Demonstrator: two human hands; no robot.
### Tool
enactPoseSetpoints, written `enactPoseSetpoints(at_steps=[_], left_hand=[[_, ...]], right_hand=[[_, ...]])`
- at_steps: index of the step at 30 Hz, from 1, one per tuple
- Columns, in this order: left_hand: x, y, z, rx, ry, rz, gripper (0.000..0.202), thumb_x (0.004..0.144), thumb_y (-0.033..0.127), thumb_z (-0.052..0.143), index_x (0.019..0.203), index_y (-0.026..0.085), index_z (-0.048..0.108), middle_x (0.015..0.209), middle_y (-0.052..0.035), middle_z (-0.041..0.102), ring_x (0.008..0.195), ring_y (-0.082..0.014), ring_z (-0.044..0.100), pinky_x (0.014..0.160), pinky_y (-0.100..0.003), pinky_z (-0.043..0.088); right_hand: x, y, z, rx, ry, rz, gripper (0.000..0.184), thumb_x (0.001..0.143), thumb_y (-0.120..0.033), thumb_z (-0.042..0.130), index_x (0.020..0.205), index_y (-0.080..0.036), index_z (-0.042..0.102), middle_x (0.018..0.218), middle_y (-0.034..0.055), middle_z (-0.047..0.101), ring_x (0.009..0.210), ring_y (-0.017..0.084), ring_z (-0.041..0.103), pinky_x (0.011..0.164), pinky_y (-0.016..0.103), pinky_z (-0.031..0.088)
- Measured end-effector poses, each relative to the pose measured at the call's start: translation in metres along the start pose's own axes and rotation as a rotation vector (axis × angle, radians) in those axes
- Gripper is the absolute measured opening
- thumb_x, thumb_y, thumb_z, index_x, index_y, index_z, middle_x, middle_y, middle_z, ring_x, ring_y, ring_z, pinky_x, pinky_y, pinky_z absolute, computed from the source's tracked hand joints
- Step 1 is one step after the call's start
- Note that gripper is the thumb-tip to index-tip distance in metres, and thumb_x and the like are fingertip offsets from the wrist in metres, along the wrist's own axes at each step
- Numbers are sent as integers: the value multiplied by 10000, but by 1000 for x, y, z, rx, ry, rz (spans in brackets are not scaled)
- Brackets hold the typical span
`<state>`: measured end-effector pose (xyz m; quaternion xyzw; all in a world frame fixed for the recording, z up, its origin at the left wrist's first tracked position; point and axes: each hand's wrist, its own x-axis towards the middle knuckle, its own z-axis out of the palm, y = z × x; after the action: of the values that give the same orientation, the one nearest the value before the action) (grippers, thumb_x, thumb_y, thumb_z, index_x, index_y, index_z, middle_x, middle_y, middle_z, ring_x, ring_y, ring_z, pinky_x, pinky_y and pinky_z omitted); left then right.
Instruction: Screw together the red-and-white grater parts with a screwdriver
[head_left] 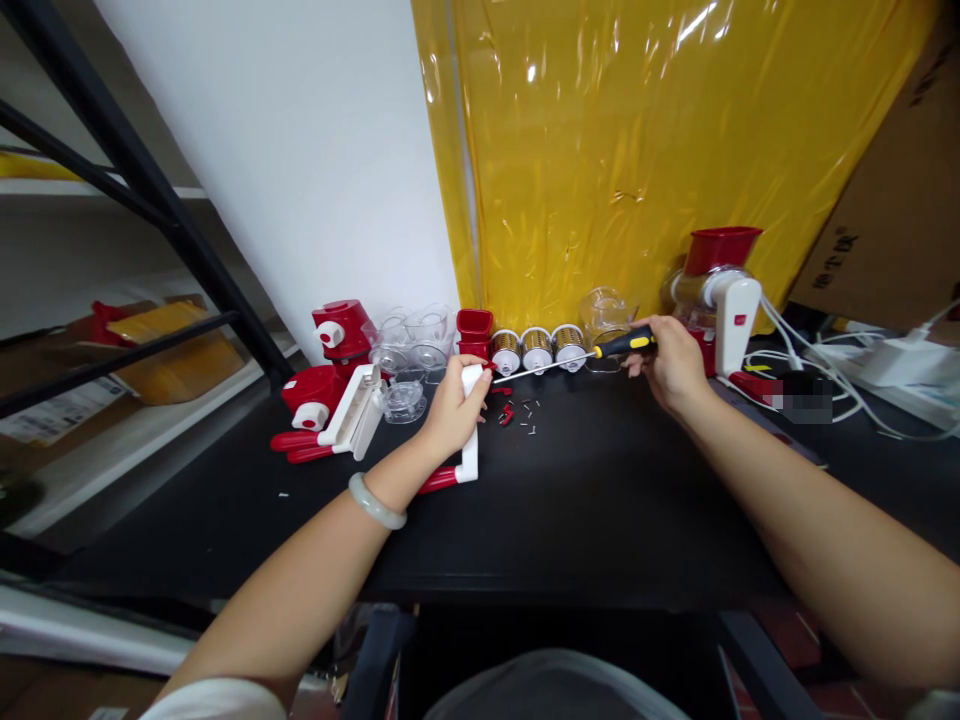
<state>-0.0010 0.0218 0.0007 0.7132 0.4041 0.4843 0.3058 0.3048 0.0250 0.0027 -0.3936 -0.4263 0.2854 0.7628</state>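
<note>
Black table (pixel 592 510); screwdriver (pixel 615 346) in right hand (pixel 675 362), crank (pixel 470 450) in left hand (pixel 451 405)

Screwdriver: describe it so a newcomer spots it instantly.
Find the yellow plastic sheet behind the black table. In front of it, the right hand holds the screwdriver, its thin shaft pointing toward the left hand. Its black-and-yellow handle sets it apart from the red-and-white crank handle in the left hand.

Both arms (pixel 330 555) forward, fingers (pixel 663 326) curled
</note>
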Motion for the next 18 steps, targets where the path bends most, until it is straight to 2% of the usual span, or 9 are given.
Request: enactPoseSetpoints(at_steps=[4,7,10,14,18], left_hand=[[0,0,0,13,-10,2,299,936,446,543,1130,225,496,915,-31,594,623,-115,599,443,-194,511],[-1,1,0,23,-14,-5,301,936,438,546,1140,223,492,870,-17,582,621,-118,598,447,-193,511],[-1,2,0,35,-14,-1,287,943,419,537,1144,220,489,809,-2,554,616,-123,595,447,-194,510],[-1,2,1,46,-12,10,271,946,404,531,1135,214,489,812,-5,549,616,-125,594,444,-198,511],[-1,1,1,41,-14,22,266,948,401,530,1136,218,487,811,-4,548,609,-125,589,444,-205,513]], right_hand=[[1,1,0,-55,17,-5,322,818,-559,630,751,-247,592,428,-50,471,332,137,466,281,240,310],[0,1,1,-77,39,7,364,835,-596,598,749,-243,579,415,-50,457,318,138,445,297,256,327],[-1,-1,2,-30,46,66,402,878,-611,495,774,-234,586,461,-15,523,353,167,507,336,290,394],[-2,-5,3,53,40,135,417,915,-540,365,824,-221,618,583,35,627,425,207,604,420,350,494],[-2,-5,2,78,33,126,269,863,-410,434,873,-226,630,634,32,659,460,217,634,457,361,522]])
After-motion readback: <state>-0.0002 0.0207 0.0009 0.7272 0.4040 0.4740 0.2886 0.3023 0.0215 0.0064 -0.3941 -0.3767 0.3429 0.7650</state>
